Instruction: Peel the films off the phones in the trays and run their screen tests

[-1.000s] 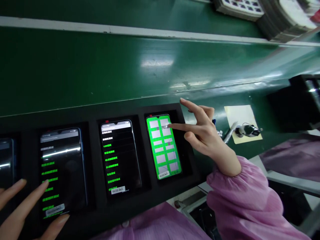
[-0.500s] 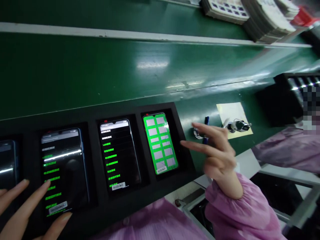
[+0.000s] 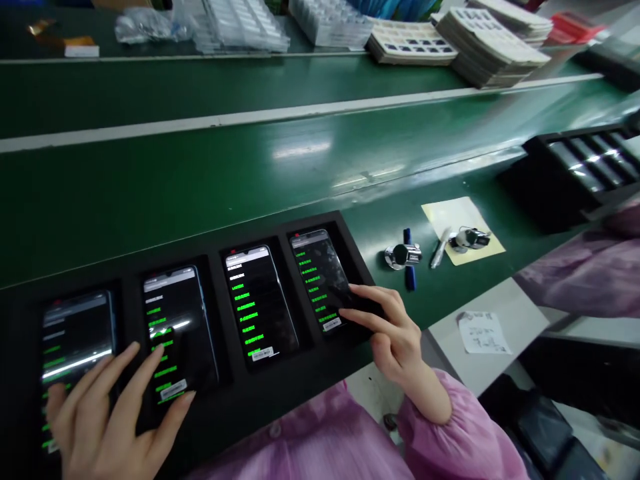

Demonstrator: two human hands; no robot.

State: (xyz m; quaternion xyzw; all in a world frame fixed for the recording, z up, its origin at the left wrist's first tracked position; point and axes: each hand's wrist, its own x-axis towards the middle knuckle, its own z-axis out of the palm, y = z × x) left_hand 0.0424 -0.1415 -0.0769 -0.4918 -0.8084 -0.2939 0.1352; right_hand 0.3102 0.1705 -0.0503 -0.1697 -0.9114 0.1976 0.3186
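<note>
Several smartphones lie face up in a black foam holder (image 3: 300, 380), each showing a dark test menu with green text. My left hand (image 3: 107, 413) rests its spread fingers on the two leftmost phones, the first (image 3: 75, 333) and the second (image 3: 180, 327), and hides their lower parts. The third phone (image 3: 260, 303) is untouched. My right hand (image 3: 395, 327) reaches in from the right, with its fingertips on the lower screen of the fourth phone (image 3: 320, 280). Neither hand grips anything.
A green conveyor belt (image 3: 200, 180) runs behind the holder. To the right lie a chrome fitting (image 3: 403, 255), a blue marker (image 3: 409, 260) and a yellowish sheet (image 3: 463, 230). A black rack (image 3: 575, 167) stands further right. Stacks of printed cards (image 3: 487, 48) lie at the back.
The view has swung up and shows more of the far belt. The fourth phone's green grid gave way to a dark menu. My right hand dropped onto that phone, and my left hand moved right.
</note>
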